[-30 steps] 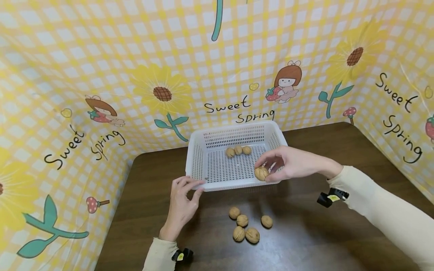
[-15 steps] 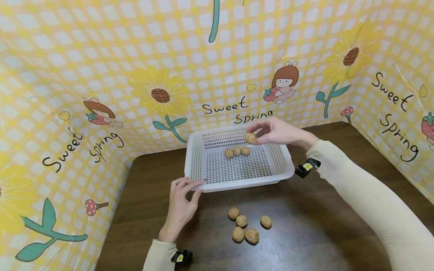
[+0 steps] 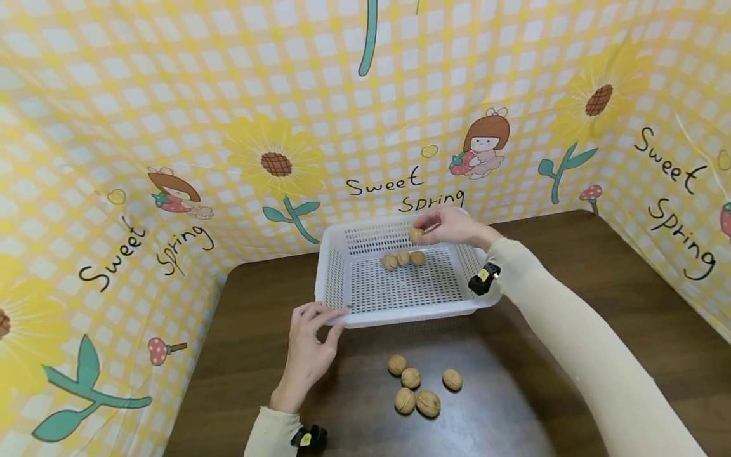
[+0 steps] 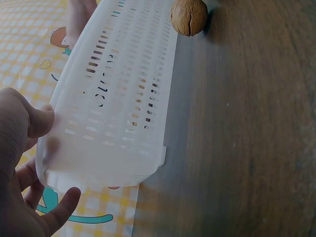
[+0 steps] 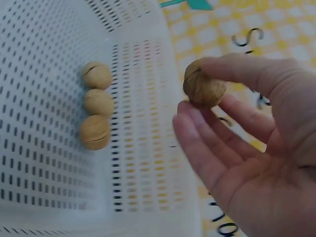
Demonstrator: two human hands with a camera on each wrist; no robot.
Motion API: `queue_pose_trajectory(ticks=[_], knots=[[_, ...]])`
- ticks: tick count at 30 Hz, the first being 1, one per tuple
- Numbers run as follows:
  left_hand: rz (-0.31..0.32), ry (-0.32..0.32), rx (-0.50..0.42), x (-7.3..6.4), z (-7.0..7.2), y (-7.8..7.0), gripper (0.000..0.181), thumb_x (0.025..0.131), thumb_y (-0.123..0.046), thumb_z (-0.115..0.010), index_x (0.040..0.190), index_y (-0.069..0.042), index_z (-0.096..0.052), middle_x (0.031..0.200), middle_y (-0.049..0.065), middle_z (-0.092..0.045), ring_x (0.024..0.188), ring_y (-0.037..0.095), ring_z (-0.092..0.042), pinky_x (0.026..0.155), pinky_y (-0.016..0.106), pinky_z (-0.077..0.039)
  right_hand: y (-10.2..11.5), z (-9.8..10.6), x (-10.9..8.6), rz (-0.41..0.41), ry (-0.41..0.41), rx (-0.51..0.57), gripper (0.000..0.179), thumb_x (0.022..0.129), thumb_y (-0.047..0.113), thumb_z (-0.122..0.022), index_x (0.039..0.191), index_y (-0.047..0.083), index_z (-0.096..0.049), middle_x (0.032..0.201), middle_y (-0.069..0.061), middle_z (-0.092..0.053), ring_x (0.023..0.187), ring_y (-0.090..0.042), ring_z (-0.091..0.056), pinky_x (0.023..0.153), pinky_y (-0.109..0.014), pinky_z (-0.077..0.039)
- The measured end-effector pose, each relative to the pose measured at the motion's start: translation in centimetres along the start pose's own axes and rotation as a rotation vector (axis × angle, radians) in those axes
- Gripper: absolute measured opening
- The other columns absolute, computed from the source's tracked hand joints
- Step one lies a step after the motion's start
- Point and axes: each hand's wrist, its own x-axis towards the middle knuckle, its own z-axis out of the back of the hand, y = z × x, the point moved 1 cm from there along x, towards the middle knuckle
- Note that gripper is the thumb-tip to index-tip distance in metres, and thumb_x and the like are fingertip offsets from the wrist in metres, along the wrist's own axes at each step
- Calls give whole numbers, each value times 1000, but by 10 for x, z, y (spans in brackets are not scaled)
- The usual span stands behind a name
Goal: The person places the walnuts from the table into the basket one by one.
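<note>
My right hand (image 3: 451,226) pinches a walnut (image 3: 417,235) between thumb and fingers above the back part of a white plastic basket (image 3: 411,312). The right wrist view shows this walnut (image 5: 203,85) close up, near the basket's long rim. Three more walnuts (image 3: 403,258) lie in a row on the basket floor, towards its back wall. At the basket's front left corner, my left hand (image 3: 313,346) grips the rim, its thumb (image 4: 42,121) against the outside wall in the left wrist view.
Several loose walnuts (image 3: 415,388) lie on the dark wooden table (image 3: 514,406) in front of the basket; one sits apart to the right. A yellow checked cloth (image 3: 365,114) hangs behind and along both sides of the table.
My right hand has carried the walnut from the basket's front right rim to over its back part, dipping slightly lower most recently. The left hand has stayed at the corner.
</note>
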Motion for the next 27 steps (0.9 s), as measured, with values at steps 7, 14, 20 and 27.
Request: queue_pose_trajectory(ticks=[7,14,20,27], knots=[[7,8,4,0,0,0,19,89,-7,-84,106,-14,-85,103,9,-73,121,37,-54,104,55,-41,-26,-22,14,-86,24,-140,51,90,19,-78,138,1,-69,138,-18,-70,128,-33,-64,108,-46,-54],[35,22,-2,-1,1,-1,20,89,-6,-83,106,-15,-85,104,7,-73,122,36,-54,105,55,-41,-41,-34,19,-139,106,-192,48,89,20,-83,131,1,-72,127,-16,-74,113,-26,-70,96,-38,-59],[34,21,2,-1,1,-2,20,88,-6,-83,106,-14,-85,104,8,-73,122,36,-54,105,55,-41,-44,-36,20,-167,115,-197,47,89,18,-84,131,0,-71,125,-17,-73,110,-26,-69,92,-36,-60],[31,23,8,0,2,-1,19,89,-5,-83,106,-14,-85,104,8,-73,123,37,-54,105,56,-41,-44,-38,21,-155,130,-223,46,89,16,-84,131,1,-72,129,-17,-74,119,-30,-68,98,-41,-59]])
